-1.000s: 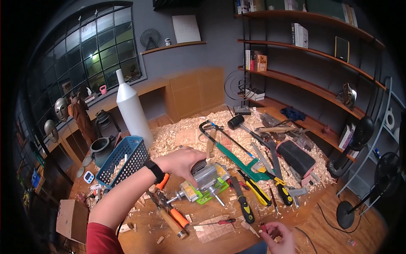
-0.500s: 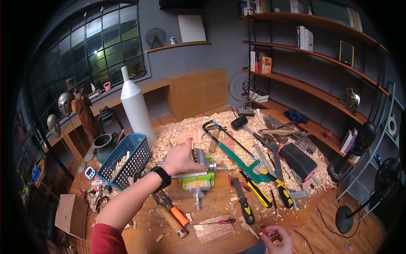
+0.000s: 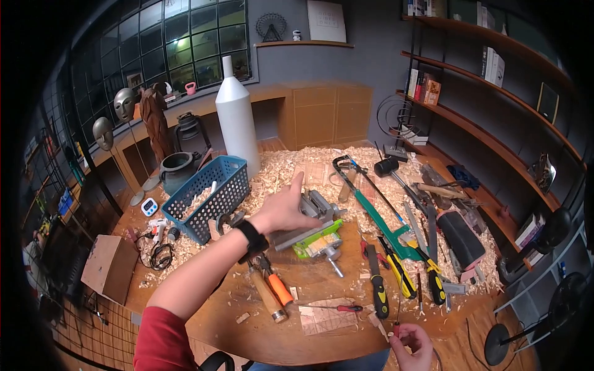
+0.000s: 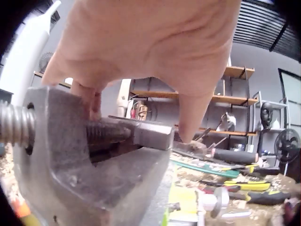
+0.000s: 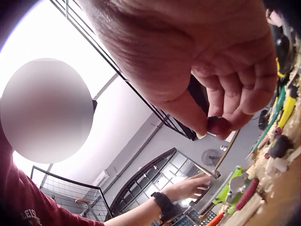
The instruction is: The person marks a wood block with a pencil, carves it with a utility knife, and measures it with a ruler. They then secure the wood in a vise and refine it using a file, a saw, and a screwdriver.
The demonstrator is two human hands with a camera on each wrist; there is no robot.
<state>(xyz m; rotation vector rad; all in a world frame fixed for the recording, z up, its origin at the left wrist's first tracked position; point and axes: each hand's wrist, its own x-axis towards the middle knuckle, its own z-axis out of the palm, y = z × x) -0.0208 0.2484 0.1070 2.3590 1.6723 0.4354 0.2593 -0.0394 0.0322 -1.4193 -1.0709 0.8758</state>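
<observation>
A grey metal vise (image 3: pixel 317 207) with a lime-green base (image 3: pixel 318 237) stands on the table, its screw handle toward the lower right. My left hand (image 3: pixel 286 210) lies over its left side, thumb and index finger extended and spread. In the left wrist view, the fingers of the left hand (image 4: pixel 150 52) hang straight on either side of the vise's grey body (image 4: pixel 70 165). At the front edge, my right hand (image 3: pixel 413 347) pinches a small red-handled tool (image 3: pixel 396 329), its thin shaft pointing away. The right wrist view shows the handle's dark red end (image 5: pixel 217 125) between thumb and fingertips.
Wood shavings (image 3: pixel 278 162) cover the table's back. A green hacksaw (image 3: pixel 383 226), a yellow-black knife (image 3: pixel 397 267) and a rasp (image 3: pixel 378 290) lie right of the vise. Left are a blue basket (image 3: pixel 213 204) and an orange-handled tool (image 3: pixel 280 289); a red-handled screwdriver (image 3: pixel 346 308) lies in front.
The vise has swung round under my left hand, its handle passing from lower left to lower right. My left fingers have spread out. The head view has shifted; my right hand keeps its pinch.
</observation>
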